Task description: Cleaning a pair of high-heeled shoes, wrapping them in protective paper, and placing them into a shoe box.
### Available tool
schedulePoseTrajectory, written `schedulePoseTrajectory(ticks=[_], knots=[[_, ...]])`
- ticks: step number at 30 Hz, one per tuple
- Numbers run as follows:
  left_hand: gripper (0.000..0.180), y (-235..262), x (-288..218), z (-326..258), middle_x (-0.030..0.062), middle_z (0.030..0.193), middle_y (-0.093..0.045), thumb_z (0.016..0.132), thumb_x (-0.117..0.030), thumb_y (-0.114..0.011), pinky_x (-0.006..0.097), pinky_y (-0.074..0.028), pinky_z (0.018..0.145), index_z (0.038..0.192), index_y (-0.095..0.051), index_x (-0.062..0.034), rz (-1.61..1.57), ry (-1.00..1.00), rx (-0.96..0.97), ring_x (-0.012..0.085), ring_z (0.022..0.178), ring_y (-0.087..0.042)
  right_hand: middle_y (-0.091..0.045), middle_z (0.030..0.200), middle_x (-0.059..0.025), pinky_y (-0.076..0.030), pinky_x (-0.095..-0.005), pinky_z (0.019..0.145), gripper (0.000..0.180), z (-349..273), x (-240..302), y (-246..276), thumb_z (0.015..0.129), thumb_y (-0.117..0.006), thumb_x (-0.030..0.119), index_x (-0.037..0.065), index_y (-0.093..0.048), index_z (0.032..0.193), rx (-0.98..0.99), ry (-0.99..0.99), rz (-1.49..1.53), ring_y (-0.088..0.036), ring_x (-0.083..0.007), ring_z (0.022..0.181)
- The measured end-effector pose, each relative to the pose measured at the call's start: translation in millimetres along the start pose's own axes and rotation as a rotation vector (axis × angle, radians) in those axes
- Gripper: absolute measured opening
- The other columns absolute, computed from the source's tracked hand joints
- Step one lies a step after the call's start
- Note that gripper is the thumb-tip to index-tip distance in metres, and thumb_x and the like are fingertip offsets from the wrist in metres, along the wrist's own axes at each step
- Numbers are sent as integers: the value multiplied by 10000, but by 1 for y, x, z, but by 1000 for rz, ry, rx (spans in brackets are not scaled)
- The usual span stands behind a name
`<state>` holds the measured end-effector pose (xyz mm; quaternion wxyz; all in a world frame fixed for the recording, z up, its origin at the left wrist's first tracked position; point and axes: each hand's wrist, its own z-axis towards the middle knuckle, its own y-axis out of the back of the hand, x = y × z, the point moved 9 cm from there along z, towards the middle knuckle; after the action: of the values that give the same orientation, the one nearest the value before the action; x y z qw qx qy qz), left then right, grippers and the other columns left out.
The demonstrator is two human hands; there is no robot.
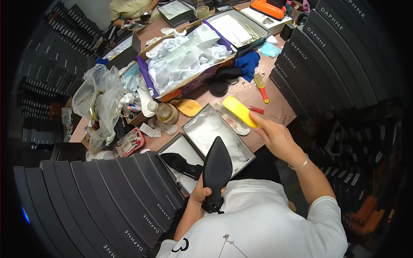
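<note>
My left hand [201,193] is closed around the heel end of a black pointed shoe [217,165], held in front of my shirt with its smooth sole showing and its toe pointing away. In my right hand [277,136] is a yellow brush [238,111], its pale bristles over the table beyond the box. Below the hands, a shoebox [250,160] lined with white tissue paper stands open. At its left, a second black shoe [180,164] lies across the dark-rimmed lid [189,185].
A purple-edged carton [148,81] full of crumpled paper stands behind. A red-handled brush [261,88], a glass jar [163,112] and a blue cloth [248,66] lie around. Grey shoeboxes are stacked at left [99,202] and right [331,60]. Across the table, another person [129,9] works.
</note>
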<state>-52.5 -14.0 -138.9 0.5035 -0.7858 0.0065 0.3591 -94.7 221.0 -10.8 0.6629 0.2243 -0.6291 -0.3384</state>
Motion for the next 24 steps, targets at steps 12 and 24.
schedulePoseTrajectory(ticks=[12,24], knots=[[1014,-8,6,46,196,1009,-558,750,-839,-419,297,-401,507,1215,-464,61,-110,40,-151,198,553,-507,-622,967,-223,-492,-450,777,378,11,-187,-129,904,-573,151,49,-515,1263,42,-123,-188,-606,-404,900],[892,-1,24,96,162,961,-564,779,-752,-452,302,-417,515,1156,-494,55,-185,64,-327,198,580,-521,-649,816,-208,-510,-395,695,136,143,-175,-98,847,-585,110,-15,-625,883,364,-69,256,-651,-359,774]])
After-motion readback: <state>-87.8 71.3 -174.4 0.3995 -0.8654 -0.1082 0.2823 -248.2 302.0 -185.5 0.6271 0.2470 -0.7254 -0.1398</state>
